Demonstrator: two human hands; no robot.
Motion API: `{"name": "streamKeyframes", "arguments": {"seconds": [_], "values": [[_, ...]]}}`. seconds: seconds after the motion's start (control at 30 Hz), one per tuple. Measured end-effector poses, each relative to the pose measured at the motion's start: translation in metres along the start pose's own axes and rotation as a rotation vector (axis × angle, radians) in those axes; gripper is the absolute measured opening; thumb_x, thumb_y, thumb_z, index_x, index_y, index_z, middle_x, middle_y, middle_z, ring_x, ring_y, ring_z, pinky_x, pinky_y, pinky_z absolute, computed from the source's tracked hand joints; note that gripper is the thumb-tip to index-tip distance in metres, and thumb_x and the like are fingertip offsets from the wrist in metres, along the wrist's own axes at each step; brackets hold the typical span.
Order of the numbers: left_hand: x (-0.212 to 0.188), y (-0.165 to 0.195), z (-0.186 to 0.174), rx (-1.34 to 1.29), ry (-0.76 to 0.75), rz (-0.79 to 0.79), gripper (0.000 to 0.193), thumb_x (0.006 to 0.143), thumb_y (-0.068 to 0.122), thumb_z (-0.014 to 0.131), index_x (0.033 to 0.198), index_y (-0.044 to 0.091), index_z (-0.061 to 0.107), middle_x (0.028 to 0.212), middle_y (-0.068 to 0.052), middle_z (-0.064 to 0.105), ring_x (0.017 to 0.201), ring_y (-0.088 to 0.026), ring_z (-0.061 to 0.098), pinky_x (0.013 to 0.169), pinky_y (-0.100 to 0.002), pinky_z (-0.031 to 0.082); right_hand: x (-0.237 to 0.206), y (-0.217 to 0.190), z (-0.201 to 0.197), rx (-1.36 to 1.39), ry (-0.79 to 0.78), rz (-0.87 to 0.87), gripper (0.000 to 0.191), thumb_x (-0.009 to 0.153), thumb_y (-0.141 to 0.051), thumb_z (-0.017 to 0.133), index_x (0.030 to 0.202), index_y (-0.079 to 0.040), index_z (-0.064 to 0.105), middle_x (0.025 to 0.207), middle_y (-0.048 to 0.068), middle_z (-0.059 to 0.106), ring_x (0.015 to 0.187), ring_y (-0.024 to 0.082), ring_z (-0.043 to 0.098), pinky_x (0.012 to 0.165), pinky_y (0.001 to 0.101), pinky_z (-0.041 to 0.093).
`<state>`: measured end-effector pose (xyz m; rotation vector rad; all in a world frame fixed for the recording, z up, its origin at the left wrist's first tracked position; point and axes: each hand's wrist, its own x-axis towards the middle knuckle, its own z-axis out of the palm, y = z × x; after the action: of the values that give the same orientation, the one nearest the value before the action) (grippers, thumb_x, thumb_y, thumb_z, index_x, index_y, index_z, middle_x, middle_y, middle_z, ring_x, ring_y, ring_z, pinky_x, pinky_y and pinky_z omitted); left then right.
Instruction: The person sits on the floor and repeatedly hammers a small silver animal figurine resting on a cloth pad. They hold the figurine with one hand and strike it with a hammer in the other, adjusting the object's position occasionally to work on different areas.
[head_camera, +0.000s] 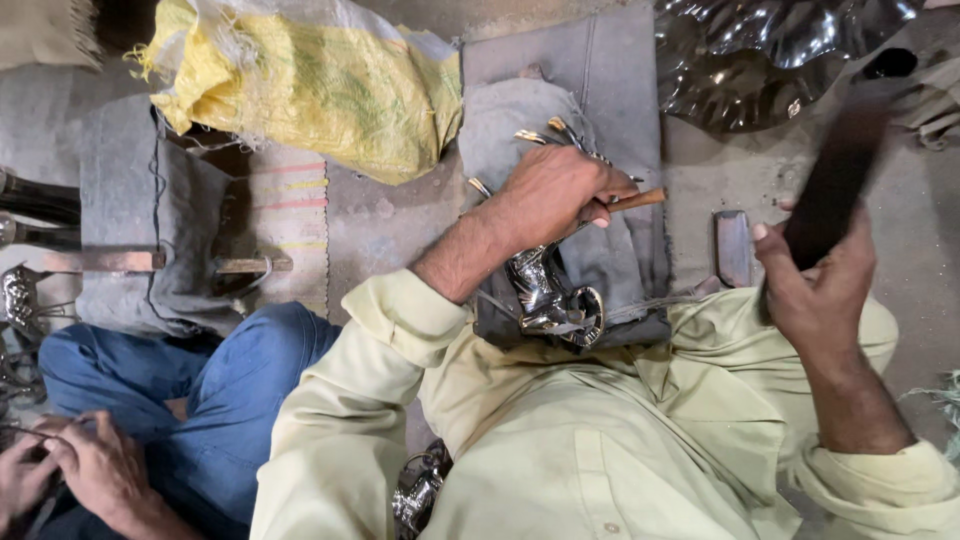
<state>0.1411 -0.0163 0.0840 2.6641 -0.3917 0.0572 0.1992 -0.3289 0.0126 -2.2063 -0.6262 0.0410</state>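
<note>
My left hand (548, 190), at the centre of the frame, is clenched around a thin wooden-handled tool (632, 200) whose brown handle juts out to the right of the knuckles; the same hand presses down on a shiny curved silver metal casting (548, 295), which lies just below it on a folded grey cloth pad (610, 90). I judge that the pad is there to cushion the polished piece and keep it from sliding on the hard floor, and that the weight of the hand pins it. My right hand (815, 285), at the right of the frame, grips a long dark bar-shaped striker (835, 180), raised and blurred, fingers wrapped tight around its lower end. A small flat dark metal block (733, 245) lies between the two hands. A yellow woven sack (310, 85) sits at the upper left, and a large dark glossy embossed metal sheet (770, 55) fills the upper right corner. At the lower left, another person in blue trousers (215, 385) works with both hands (70, 465) on something I cannot make out.
</note>
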Motion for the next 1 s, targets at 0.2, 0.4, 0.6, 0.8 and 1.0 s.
{"name": "streamKeyframes", "arguments": {"seconds": [0.2,0.4,0.6,0.8,1.0], "values": [[-0.001,-0.003,0.002,0.018,-0.118,0.088,0.009,0.076,0.006,0.077,0.080,0.013,0.073,0.083,-0.002,0.075,0.090,-0.026,0.074,0.076,-0.044,0.056,-0.020,0.013,0.026,-0.136,0.038,-0.083,0.038,0.084,-0.006,0.080,0.118,-0.002,0.064,0.090,0.011,0.068,0.080,0.024,0.067,0.074,0.0383,0.053],[-0.012,-0.008,-0.014,-0.345,0.074,0.000,0.047,0.081,-0.008,0.067,0.126,0.009,0.067,0.094,-0.006,0.064,0.086,-0.023,0.069,0.082,-0.035,0.062,-0.033,0.024,0.041,0.596,0.131,0.224,0.025,0.101,-0.003,0.075,0.119,0.000,0.057,0.089,0.002,0.064,0.079,0.010,0.063,0.077,0.0255,0.051],[-0.026,-0.011,-0.020,-0.270,0.138,0.002,0.039,0.082,-0.012,0.069,0.116,0.006,0.072,0.093,-0.009,0.059,0.090,-0.025,0.065,0.076,-0.039,0.056,-0.028,0.025,0.069,0.771,-0.099,0.416,0.029,0.093,-0.004,0.075,0.119,-0.002,0.062,0.084,0.000,0.061,0.072,0.010,0.059,0.066,0.0255,0.050],[-0.040,0.006,-0.017,-0.404,0.207,-0.056,0.027,0.089,-0.001,0.074,0.114,0.010,0.070,0.096,-0.006,0.063,0.089,-0.022,0.071,0.080,-0.033,0.060,0.005,0.045,0.078,0.905,-0.048,0.582,0.025,0.096,-0.012,0.073,0.117,-0.004,0.062,0.082,0.003,0.067,0.068,0.012,0.064,0.063,0.0270,0.053],[-0.021,0.024,-0.001,-0.113,0.177,0.049,0.018,0.092,0.013,0.074,0.110,0.012,0.070,0.100,-0.007,0.065,0.094,-0.031,0.070,0.076,-0.043,0.056,0.011,0.040,0.095,0.665,-0.008,0.433,0.039,0.084,-0.012,0.088,0.114,-0.001,0.065,0.093,0.005,0.072,0.069,0.010,0.063,0.061,0.0252,0.053]]}}
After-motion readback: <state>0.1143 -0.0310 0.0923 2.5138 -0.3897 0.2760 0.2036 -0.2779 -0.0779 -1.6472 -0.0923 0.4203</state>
